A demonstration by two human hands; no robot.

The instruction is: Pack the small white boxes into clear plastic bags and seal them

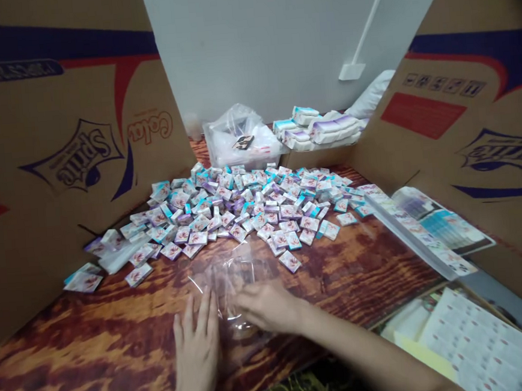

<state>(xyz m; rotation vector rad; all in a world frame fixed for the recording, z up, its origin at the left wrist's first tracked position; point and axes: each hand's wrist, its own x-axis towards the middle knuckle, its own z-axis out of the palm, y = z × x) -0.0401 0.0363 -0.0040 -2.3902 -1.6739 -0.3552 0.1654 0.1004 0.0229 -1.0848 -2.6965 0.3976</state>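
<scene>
Right, here we are at the table (88,359), and the left hand (196,357) is lying open, palm down, fingers spread, just at the edge of a clear plastic bag (227,282). The right hand (267,306) is pressing across that bag from the 3 o'clock side, its fingers loosely together on the film; whether they're actually pinching it is hard to make out through the shine.

At 12 o'clock, a big loose pile of small white, teal and purple boxes (239,206) is spreading over the wood, with a few strays sitting right by the bag. Sprite-printed cardboard panels are standing up at 10 o'clock (58,145) and 2 o'clock (462,113), walling in the scene. Behind the pile, a plastic-wrapped tub (241,140) is sitting next to stacked wrapped packs (319,127), with a white wall (276,37) rising beyond.

Over at 3 o'clock, a clear sleeve of printed sheets (426,230) is leaning at the table's edge. Down at 4 o'clock, a sheet of small printed labels (480,335) is lying over something yellow (418,352), partly cut off by the frame and the right forearm. The print on the boxes is too small to read from here, and the bag's outline is fading into the glare.
</scene>
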